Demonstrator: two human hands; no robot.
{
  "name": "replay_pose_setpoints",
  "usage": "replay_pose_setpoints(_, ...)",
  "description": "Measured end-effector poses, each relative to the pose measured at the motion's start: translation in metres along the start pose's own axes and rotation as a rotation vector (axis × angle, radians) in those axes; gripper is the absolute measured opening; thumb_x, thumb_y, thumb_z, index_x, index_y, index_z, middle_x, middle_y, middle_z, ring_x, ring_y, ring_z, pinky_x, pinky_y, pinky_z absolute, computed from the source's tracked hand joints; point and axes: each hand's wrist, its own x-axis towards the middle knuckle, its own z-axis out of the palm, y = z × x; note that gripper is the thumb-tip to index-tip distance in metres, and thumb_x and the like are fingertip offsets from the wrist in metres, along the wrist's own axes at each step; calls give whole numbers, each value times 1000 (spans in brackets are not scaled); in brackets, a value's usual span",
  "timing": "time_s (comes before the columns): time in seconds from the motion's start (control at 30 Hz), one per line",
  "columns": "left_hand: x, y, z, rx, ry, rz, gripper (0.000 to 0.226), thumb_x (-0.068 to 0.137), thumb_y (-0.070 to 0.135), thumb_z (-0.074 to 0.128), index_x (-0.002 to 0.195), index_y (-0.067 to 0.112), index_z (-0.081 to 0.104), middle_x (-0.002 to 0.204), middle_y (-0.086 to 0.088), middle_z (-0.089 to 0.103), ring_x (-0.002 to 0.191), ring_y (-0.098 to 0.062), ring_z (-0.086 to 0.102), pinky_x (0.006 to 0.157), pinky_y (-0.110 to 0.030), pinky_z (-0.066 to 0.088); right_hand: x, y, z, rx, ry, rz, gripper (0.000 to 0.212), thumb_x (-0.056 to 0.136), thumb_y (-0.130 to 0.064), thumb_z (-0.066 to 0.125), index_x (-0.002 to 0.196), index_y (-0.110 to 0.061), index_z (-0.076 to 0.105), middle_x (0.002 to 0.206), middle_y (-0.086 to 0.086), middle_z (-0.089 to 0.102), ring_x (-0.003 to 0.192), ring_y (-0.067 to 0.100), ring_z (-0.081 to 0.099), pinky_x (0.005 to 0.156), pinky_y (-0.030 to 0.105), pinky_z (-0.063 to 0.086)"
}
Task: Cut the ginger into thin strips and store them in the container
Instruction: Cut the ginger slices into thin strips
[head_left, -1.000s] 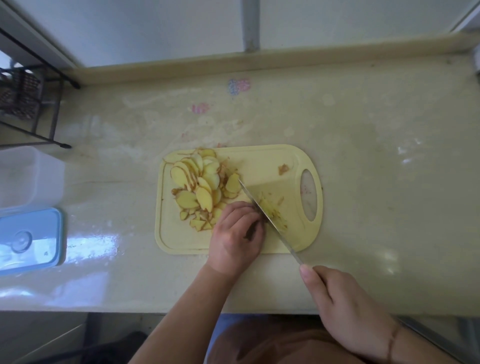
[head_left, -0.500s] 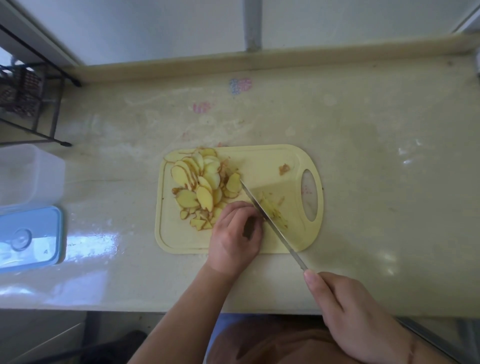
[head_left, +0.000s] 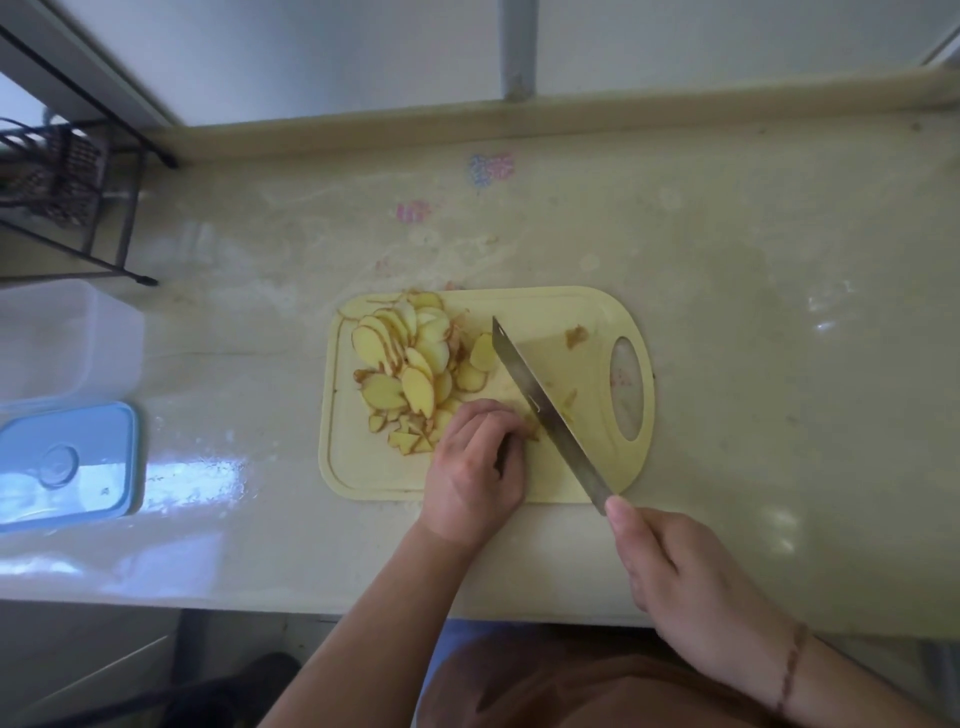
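Gripping the knife (head_left: 540, 402) handle, the right hand (head_left: 680, 582) has its fingers wrapped around it, thumb laid along the top near where the blade starts. The blade's long axis runs diagonally, tip pointing up and to the left toward the far side of the yellow cutting board (head_left: 576, 317), handle end hanging off the board's near edge over the countertop (head_left: 753, 312).

The left hand (head_left: 475, 467) sits knuckles-up on the near middle of the board, fingers curled down over a small bit of ginger right against the blade; can't really see how much is under there. A fanned pile of ginger slices (head_left: 410, 364) covers the left half of the board, the nearest slices touching the left fingers, and one little scrap (head_left: 576, 336) lies alone near the handle hole on the right.

Room-wise, the right stretch of counter is wide open. Off to the left, well apart from the board, a clear container (head_left: 62, 338) sits at the counter's left edge with its blue lid (head_left: 67, 462) lying flat just in front of it. A black wire rack (head_left: 62, 176) stands in the far left corner.
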Motion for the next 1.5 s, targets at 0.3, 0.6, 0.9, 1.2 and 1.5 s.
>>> replay_pose_setpoints(0.3,-3,-5,4,13,-15,33,4,77,-3,73,79,0,71,85,-6,71,92,-28,65,80,-42,53,-14,6,-5,-55,-48,5,97,64,-99,6,63,-9,42,61,10,56,57,22,52,66,39,45)
replay_pose_setpoints(0.6,-3,-7,5,28,-35,49,4,80,0,72,78,4,73,86,-1,74,93,-25,67,79,-42,50,-12,19,3,-108,-10,-26,92,69,-96,3,60,-14,43,64,2,59,62,17,53,67,36,42)
replay_pose_setpoints(0.9,-3,-5,3,47,-45,50,7,77,-2,74,77,4,71,82,-2,71,87,-25,66,76,-41,50,-5,10,-4,-75,-2,-62,72,84,-81,19,58,-16,38,54,-2,49,53,12,45,60,30,38)
replay_pose_setpoints(1.2,-1,-6,1,25,-46,58,11,82,-5,68,74,3,69,80,-2,71,85,-24,68,75,-38,51,-12,25,-3,-90,-23,-25,89,70,-96,7,60,-14,38,55,2,50,56,13,47,64,36,40)
replay_pose_setpoints(1.5,-5,-6,-2,-12,-16,69,25,78,-11,43,79,-3,66,85,-11,67,90,-30,64,81,-42,51,8,1,-9,-63,-90,-31,63,82,-72,23,58,-16,39,49,-1,43,49,9,40,61,36,39)
